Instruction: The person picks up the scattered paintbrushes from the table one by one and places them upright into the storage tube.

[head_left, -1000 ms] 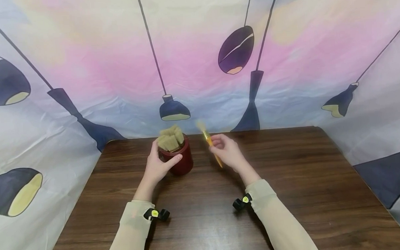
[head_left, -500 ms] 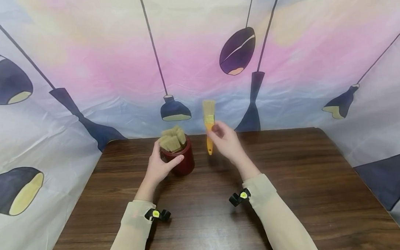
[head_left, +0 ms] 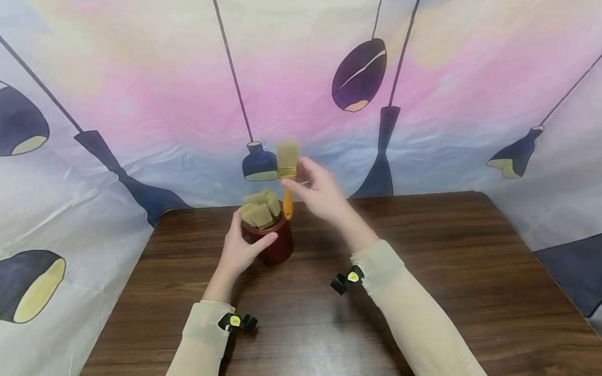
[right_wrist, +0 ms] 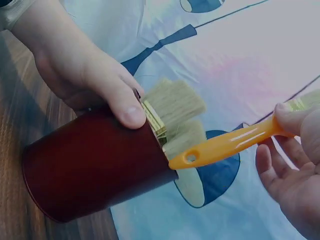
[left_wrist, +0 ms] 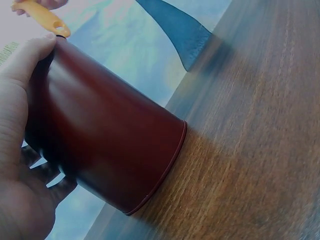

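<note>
My left hand (head_left: 239, 250) grips a dark red cylindrical cup (head_left: 278, 245) near its rim, fingers round the far side and thumb on the near side. The cup stands upright on the table. Several paintbrushes (head_left: 259, 209) stick out of it, bristles up. My right hand (head_left: 321, 190) pinches another paintbrush (head_left: 287, 162) near its metal band, bristles up. In the right wrist view the tip of its orange handle (right_wrist: 215, 150) is right at the cup's rim. The left wrist view shows that handle end (left_wrist: 52, 22) just past the cup's rim too.
The dark wood table (head_left: 433, 277) extends to both sides of the hands. A cloth backdrop (head_left: 168, 93) printed with hanging lamps rises behind its far edge. Each wrist wears a small black camera (head_left: 348, 279).
My right hand has moved left and up, bringing its paintbrush from the cup's right side to over the rim and turning it more upright. The left hand and cup have hardly moved.
</note>
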A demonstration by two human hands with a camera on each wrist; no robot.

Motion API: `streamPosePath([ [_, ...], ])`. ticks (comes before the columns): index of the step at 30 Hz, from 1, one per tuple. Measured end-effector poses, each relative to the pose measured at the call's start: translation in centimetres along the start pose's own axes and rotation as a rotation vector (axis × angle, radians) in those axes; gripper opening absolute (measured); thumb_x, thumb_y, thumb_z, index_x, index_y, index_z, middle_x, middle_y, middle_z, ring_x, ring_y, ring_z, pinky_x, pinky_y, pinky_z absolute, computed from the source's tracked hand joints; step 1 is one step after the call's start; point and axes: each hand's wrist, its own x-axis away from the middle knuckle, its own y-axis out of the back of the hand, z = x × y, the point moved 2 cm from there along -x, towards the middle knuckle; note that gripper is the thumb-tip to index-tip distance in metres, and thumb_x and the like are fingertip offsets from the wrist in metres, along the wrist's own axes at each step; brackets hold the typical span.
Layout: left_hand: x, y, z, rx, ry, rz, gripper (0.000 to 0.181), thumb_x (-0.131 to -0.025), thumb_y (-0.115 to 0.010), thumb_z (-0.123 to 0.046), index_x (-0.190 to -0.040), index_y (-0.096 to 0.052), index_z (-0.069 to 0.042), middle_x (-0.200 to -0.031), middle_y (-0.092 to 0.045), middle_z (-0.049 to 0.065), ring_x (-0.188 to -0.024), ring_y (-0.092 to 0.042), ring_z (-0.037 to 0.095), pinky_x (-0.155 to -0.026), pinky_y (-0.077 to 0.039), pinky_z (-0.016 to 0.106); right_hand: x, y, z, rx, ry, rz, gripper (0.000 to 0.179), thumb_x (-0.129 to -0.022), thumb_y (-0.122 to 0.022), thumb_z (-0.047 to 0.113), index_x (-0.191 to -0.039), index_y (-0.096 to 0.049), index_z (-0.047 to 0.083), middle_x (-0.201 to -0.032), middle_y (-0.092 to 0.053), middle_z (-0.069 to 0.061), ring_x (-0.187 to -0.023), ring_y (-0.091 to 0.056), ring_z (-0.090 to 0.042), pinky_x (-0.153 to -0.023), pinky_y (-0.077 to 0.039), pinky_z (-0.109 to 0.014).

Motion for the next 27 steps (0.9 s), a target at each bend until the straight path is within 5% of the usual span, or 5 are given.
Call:
streamPosePath([
  [8, 0.0, 0.0, -0.4, -0.011, 0.000, -0.001, 0.098, -0.090, -0.091, -0.032, -0.168, -0.033, -0.018, -0.161, -0.050, 0.012, -0.146, -0.051, 0.033, -0.118, -0.043, 0.063, -0.4, -0.7, 0.6, 0.007, 0.057, 0.014, 0.042, -0.106, -0.074, 0.016, -0.146, -0.062, 0.006, -0.131, -0.075, -0.013, -0.120, -0.071, -0.025, -0.103, -0.058, -0.040],
  [21, 0.1, 0.1, -0.2, 0.006, 0.004, 0.001, 0.096, -0.091, -0.090, -0.026, -0.168, -0.033, -0.017, -0.164, -0.047, 0.013, -0.149, -0.048, 0.034, -0.120, -0.041, 0.062, 0.5, -2.5, -2.3, 0.266, 0.068, 0.331, 0.045, -0.110, -0.069, 0.020, -0.153, -0.061, 0.007, -0.143, -0.071, -0.012, -0.132, -0.068, -0.028, -0.112, -0.053, -0.042],
  [27, 0.0, 0.2, -0.4, -0.013, 0.005, 0.005, 0.098, -0.091, -0.090, -0.030, -0.168, -0.032, -0.018, -0.164, -0.047, 0.014, -0.149, -0.048, 0.035, -0.120, -0.040, 0.064, 0.5, -2.6, -2.9, 0.232, 0.069, 0.282, 0.038, -0.108, -0.072, 0.024, -0.142, -0.066, 0.006, -0.132, -0.072, -0.009, -0.125, -0.068, -0.026, -0.107, -0.056, -0.043],
])
